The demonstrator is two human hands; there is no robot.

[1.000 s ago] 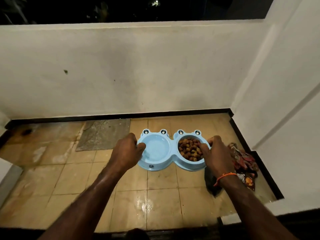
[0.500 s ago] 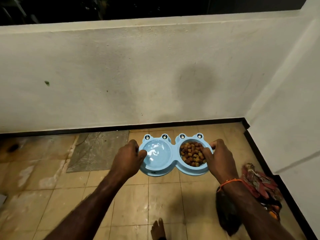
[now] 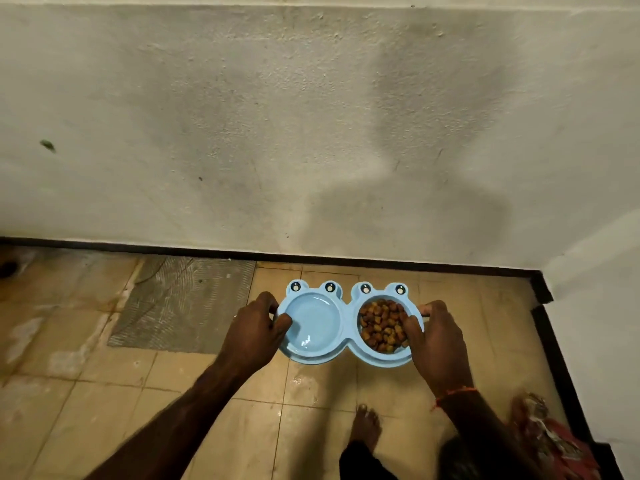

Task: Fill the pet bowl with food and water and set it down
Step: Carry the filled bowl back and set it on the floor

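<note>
1. Pet bowl (image 3: 346, 323): pale blue double dish w/ frog-eye bumps on its far rim, held low over the tiled floor (image 3: 145, 403), near the wall (image 3: 277, 133); can't tell if its base touches the tiles yet
2. Contents: right cup is heaped w/ brown kibble (image 3: 381, 327); left cup holds clear water (image 3: 311, 323), a glint showing near its front edge
3. Left hand (image 3: 252, 334) grips the bowl's left end, thumb hooked over the rim & fingers curled round the outside
4. Right hand (image 3: 436, 341) does the same on the right end, thumb over the rim touching the kibble; orange thread on that wrist
5. Step, as I judge it: both cups look filled, so this is the set-down
6. Next move calls for keeping the dish level so the water doesn't slop, getting it flat on the tiles, then loosening both grips
7. Further out: a bare foot (image 3: 363, 424) just behind the bowl, a red food bag (image 3: 550, 441) by the right wall, a grey rough patch (image 3: 183, 303) in the floor to the left
</note>
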